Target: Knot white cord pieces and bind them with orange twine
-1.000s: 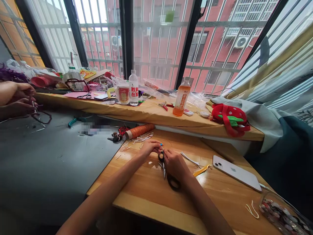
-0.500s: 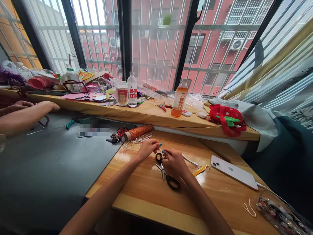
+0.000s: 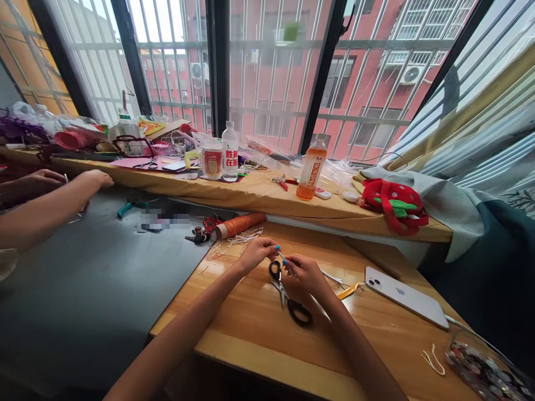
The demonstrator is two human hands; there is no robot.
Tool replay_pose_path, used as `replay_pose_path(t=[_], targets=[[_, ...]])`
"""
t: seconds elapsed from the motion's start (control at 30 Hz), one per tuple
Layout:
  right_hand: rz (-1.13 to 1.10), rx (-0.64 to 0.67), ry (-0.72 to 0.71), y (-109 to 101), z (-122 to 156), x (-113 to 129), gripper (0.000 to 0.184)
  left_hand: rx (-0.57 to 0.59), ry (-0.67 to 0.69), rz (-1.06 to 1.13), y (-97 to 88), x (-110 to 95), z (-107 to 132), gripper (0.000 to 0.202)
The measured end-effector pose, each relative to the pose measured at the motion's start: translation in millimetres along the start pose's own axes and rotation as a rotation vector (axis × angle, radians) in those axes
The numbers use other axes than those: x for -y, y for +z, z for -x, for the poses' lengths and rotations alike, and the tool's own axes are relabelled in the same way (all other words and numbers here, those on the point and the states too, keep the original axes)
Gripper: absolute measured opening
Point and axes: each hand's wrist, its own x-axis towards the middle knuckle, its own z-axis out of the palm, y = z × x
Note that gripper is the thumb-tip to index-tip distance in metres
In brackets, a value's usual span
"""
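Observation:
Both my hands meet over the wooden table (image 3: pixel 259 345). My left hand (image 3: pixel 258 252) is closed in a pinch on one end of a thin pale strip (image 3: pixel 282 258). My right hand (image 3: pixel 308 274) pinches the same strip at its other part, fingers closed. Black-handled scissors (image 3: pixel 288 296) lie on the table just below my hands, touching neither. A spool of orange cord (image 3: pixel 241 224) lies beyond my left hand, with loose pale strands (image 3: pixel 234 240) beside it.
A white phone (image 3: pixel 404 296) lies to the right, a bag of buttons (image 3: pixel 485 367) at the right corner. On the sill stand a water bottle (image 3: pixel 229 151), an orange drink bottle (image 3: pixel 310 168) and a red strawberry pouch (image 3: pixel 393 203). Another person's arms (image 3: pixel 45 200) reach over the grey mat at left.
My right hand has risen off the scissors and shifted right, now pinching the strip with my left. The other person's arm has stretched out to the right over the grey mat.

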Motion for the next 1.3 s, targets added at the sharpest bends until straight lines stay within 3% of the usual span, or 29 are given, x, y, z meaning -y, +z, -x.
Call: replay_pose_path(t=[0.3,0.43,0.57,0.73,1.0,1.17,1.23,1.3], targets=[[0.214,-0.075,-0.084,4,2,8,0.026,-0.061,-0.047,-0.014,3.9,8,-2,0.019],[0.066,-0.077,0.064,1,1,6,0.026,0.029,-0.086,0.053,-2.6,2,-2,0.017],[-0.110,-0.089,0.198,-4,-1,1,0.026,0.120,-0.154,0.092,-15.6,-4,-1,0.039],[-0.156,-0.108,0.210,-6,-1,1,0.027,0.010,-0.233,0.172,-22.8,-10,2,0.037],[-0.111,-0.043,0.120,-2,1,8,0.027,0.062,0.048,0.098,-7.8,-18,8,0.027],[-0.195,-0.017,0.114,3,-1,8,0.028,0.167,0.098,-0.023,-2.2,-17,10,0.023],[-0.242,-0.002,0.132,4,-2,5,0.028,0.129,0.135,-0.152,-5.7,-17,8,0.027],[-0.265,-0.023,0.170,3,-3,2,0.029,-0.002,0.179,-0.393,-10.5,-15,5,0.027]])
